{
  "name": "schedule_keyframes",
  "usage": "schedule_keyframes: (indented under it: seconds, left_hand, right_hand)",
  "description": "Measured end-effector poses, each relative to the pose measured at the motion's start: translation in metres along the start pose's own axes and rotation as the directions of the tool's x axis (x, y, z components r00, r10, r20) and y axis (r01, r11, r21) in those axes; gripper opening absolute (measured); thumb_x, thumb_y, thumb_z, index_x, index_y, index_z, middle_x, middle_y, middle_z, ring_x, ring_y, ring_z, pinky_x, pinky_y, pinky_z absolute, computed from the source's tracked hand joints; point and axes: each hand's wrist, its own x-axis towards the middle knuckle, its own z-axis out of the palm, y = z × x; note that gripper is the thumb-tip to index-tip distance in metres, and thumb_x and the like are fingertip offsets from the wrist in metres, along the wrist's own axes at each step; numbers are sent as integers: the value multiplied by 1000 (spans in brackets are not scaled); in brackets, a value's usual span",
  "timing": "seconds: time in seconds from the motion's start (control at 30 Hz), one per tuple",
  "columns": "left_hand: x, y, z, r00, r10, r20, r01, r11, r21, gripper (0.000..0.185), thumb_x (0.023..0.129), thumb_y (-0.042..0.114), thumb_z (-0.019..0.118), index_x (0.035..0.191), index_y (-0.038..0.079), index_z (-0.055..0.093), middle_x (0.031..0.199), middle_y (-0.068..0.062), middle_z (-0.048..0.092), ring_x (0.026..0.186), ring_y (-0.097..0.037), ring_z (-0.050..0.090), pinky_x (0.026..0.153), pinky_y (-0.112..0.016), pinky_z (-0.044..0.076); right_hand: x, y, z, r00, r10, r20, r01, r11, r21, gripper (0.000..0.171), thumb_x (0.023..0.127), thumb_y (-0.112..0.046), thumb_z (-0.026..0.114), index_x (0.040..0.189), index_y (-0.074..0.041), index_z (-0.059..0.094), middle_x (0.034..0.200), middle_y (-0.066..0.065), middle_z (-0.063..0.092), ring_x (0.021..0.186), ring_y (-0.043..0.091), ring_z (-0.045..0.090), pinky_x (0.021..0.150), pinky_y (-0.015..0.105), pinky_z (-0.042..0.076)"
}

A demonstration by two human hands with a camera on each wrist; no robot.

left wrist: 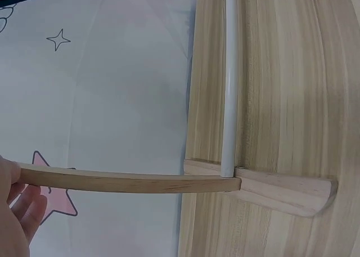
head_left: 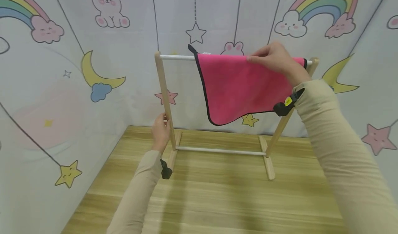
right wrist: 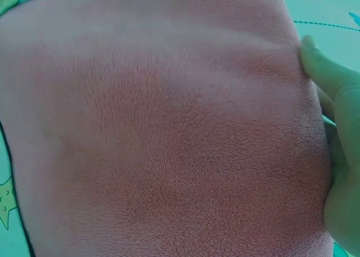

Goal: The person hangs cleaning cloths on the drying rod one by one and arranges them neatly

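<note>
Over the white upper rail (head_left: 177, 57), toward its right end, hangs a pink cloth (head_left: 240, 85), its long axis running left to right, its black loop (head_left: 192, 49) pointing up and left. The right hand (head_left: 276, 58) pinches the cloth's top fold; the left hand (head_left: 160, 130) grips the left wooden post (head_left: 164, 89). Beside the loop shows a white tag (head_left: 206, 53) (too small to read).

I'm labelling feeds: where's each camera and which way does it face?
Head: on the head, facing forward and down at rack and pink cloth; shows left hand, right hand and sleeves.
Left: on that wrist, facing the left post; part of that hand.
Right: on that wrist, facing the cloth; part of that hand.
Head and right share the cloth.
</note>
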Motion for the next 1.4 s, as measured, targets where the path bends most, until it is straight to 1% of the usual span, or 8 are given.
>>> schedule_keyframes:
  seconds: [0.27,0.4,0.47,0.6,0.7,0.8,1.1,1.4]
  left_hand:
    - [1,3,-2,997,-6,-80,4,1000,-28,20,86,6,59,105,-1,58,94,-15,62,82,-27,63,70,-41,48]
    - [4,21,0,966,109,-234,-118,993,-25,17,83,9,63,97,0,58,88,-14,61,79,-27,61,65,-40,48]
    - [4,38,1,957,175,-234,-194,979,-63,25,81,13,67,99,-1,58,92,-15,61,83,-27,61,68,-39,50]
    - [5,77,9,974,224,29,-207,936,-285,58,78,25,71,126,4,47,115,-12,58,102,-24,57,80,-37,50]
    - [5,99,18,933,199,298,-38,882,-469,77,79,29,70,142,12,28,127,-11,52,112,-22,52,89,-35,46]
    - [5,111,25,892,173,418,100,826,-555,77,81,25,68,143,13,23,120,-14,56,107,-23,55,89,-34,46]
    - [3,118,18,948,214,236,-43,820,-571,48,81,9,68,125,3,49,87,-16,65,80,-25,62,72,-29,52]
    - [18,136,-14,976,213,47,-126,725,-678,33,84,0,60,116,0,57,93,-19,62,76,-12,55,60,-16,49]
  right_hand:
    - [0,1,1,1000,12,3,-12,1000,6,48,79,-47,64,110,-10,67,89,1,67,79,16,58,71,25,43]
    - [0,2,2,1000,18,1,-18,1000,7,49,79,-48,64,110,-10,67,91,3,67,80,16,58,72,25,43]
    - [-1,3,2,1000,17,-1,-17,1000,6,49,79,-48,64,110,-10,67,92,4,67,80,16,58,71,25,43]
    - [-1,4,1,1000,23,-3,-23,1000,6,49,78,-47,64,110,-10,67,92,4,67,79,16,59,71,25,44]
    - [-1,4,1,1000,30,-7,-30,1000,8,49,78,-47,64,110,-10,67,92,4,67,80,16,59,71,25,44]
    - [-1,3,2,1000,30,-10,-30,999,20,50,78,-47,65,111,-10,66,94,4,67,81,15,59,72,24,44]
    - [-4,0,1,1000,-20,-24,21,998,61,45,78,-38,69,114,-11,65,96,5,67,80,12,62,72,18,46]
    - [0,-5,2,976,-47,-213,61,996,59,36,83,-33,65,110,-9,67,98,4,68,83,5,55,70,15,41]
